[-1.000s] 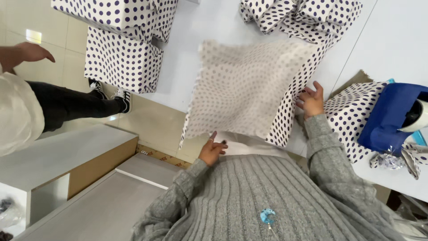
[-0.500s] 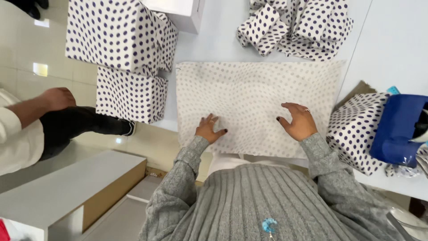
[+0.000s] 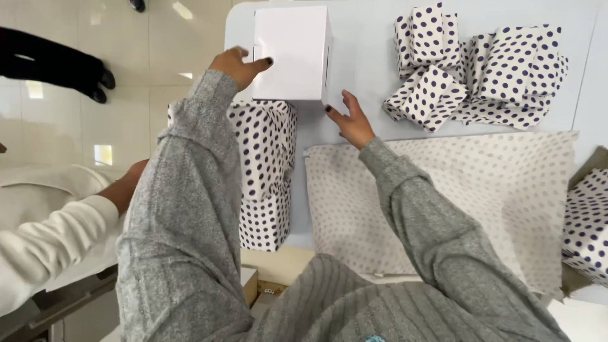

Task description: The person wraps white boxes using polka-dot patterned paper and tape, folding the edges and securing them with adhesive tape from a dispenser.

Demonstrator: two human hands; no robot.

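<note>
A plain white box point(image 3: 292, 50) stands at the far left of the pale table point(image 3: 361, 69). My left hand point(image 3: 239, 63) is pressed against the box's left side, fingers spread. My right hand point(image 3: 349, 119) touches its lower right corner. Between my arms and to the right, a sheet of dotted wrapping paper point(image 3: 456, 196) lies flat on the table, its pale underside up.
Two wrapped dotted boxes point(image 3: 263, 171) sit stacked at the table's left edge. A heap of wrapped dotted packages point(image 3: 475, 69) lies at the back right, another dotted parcel point(image 3: 586, 221) at the right edge. Another person's white-sleeved arm point(image 3: 57, 234) reaches in from the left.
My hands left the flattened wrapping paper and moved forward to the white box. My view swung up and left over the table.
</note>
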